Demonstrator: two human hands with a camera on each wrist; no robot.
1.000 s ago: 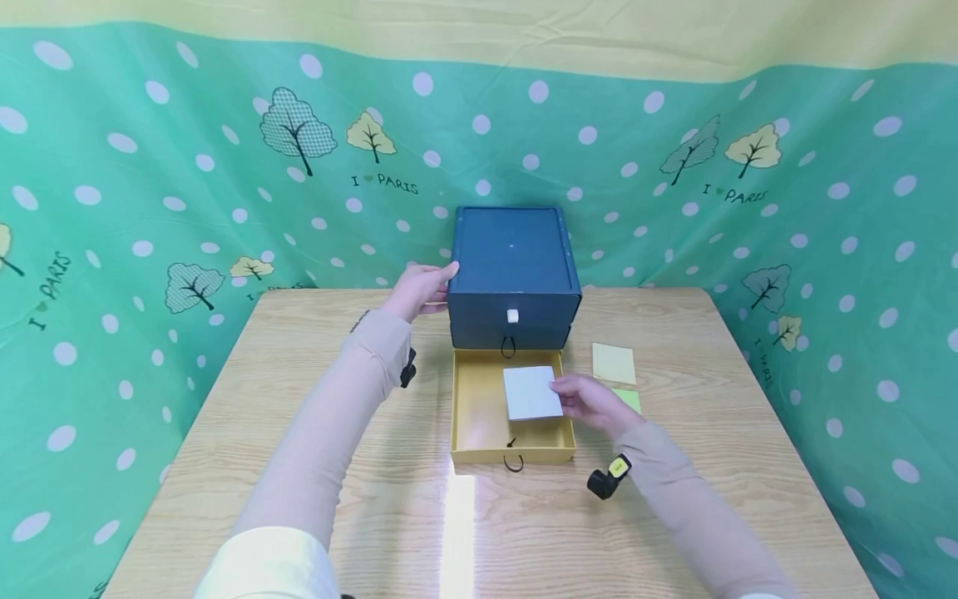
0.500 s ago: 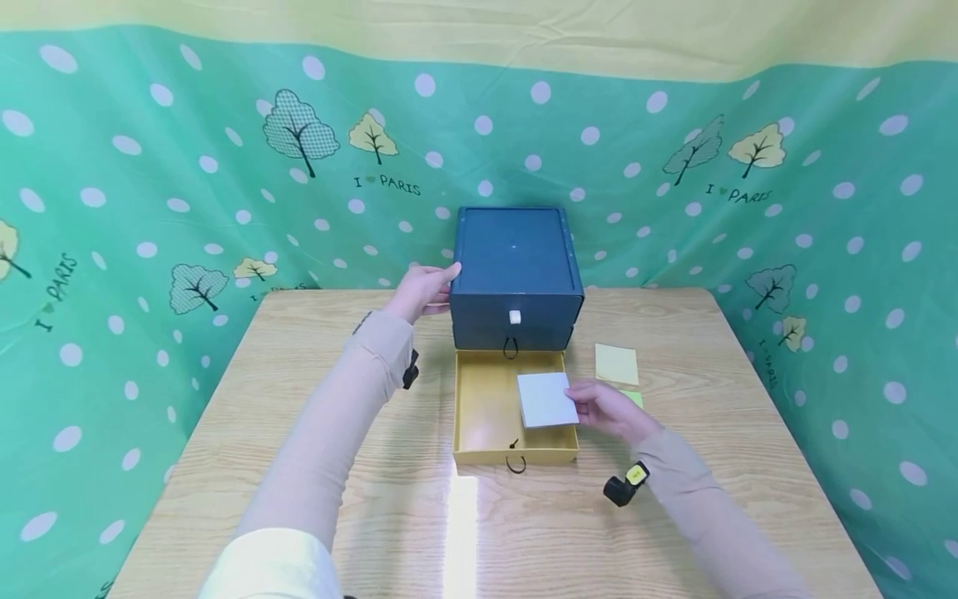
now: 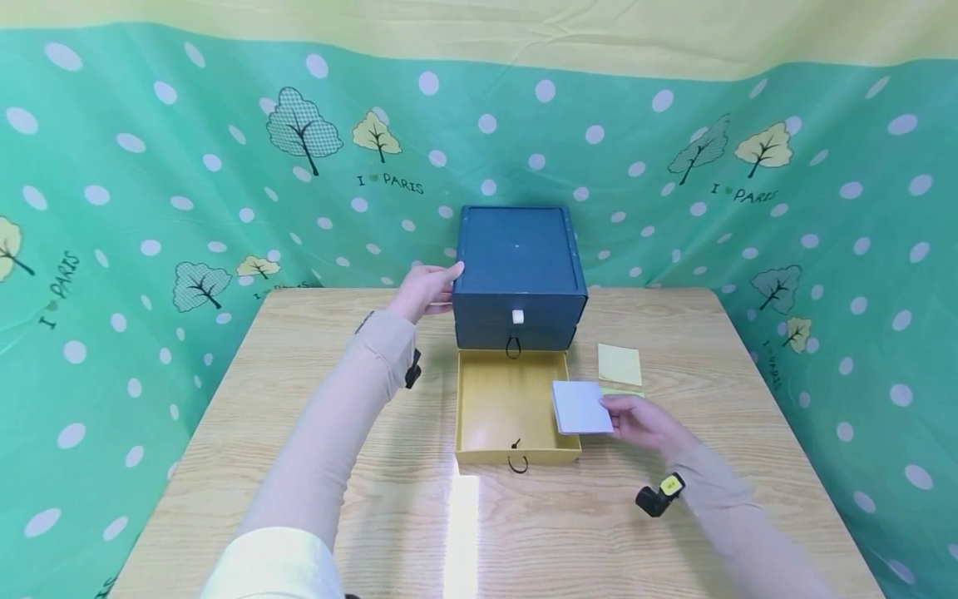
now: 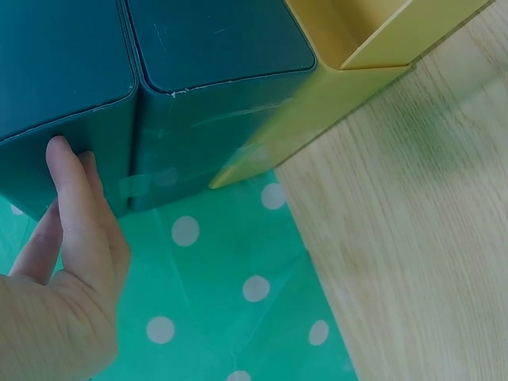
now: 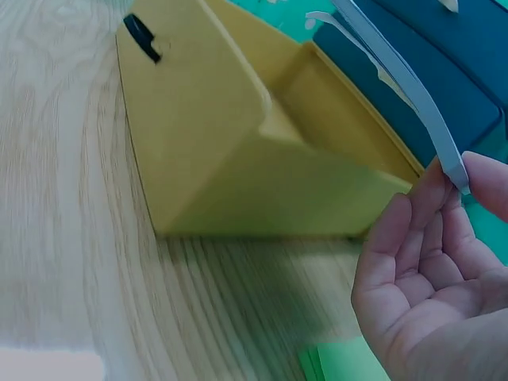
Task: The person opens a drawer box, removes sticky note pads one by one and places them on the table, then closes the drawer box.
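Observation:
My right hand (image 3: 645, 422) pinches the edge of a pale white-blue pad of sticky notes (image 3: 580, 408), held over the right side of the pulled-out yellow drawer (image 3: 518, 457). Seen edge-on in the right wrist view, the pad (image 5: 425, 107) is bent, with thumb and fingertips at its lower end. My left hand (image 3: 423, 291) touches the left side of the dark blue drawer box (image 3: 516, 249). Its fingers (image 4: 75, 190) lie straight against the box wall in the left wrist view. Inside the drawer I see the bare bottom and a small dark mark near the front.
On the wooden table (image 3: 359, 516), right of the drawer, lies a pale yellow sticky-note pad (image 3: 619, 364). A green pad (image 5: 353, 361) sits just before it, partly hidden by my right hand. A green dotted curtain (image 3: 374, 216) hangs behind and at both sides.
My right hand has moved right and slightly toward me with the pad of sticky notes, from over the drawer's middle to its right wall. My left hand stays on the box.

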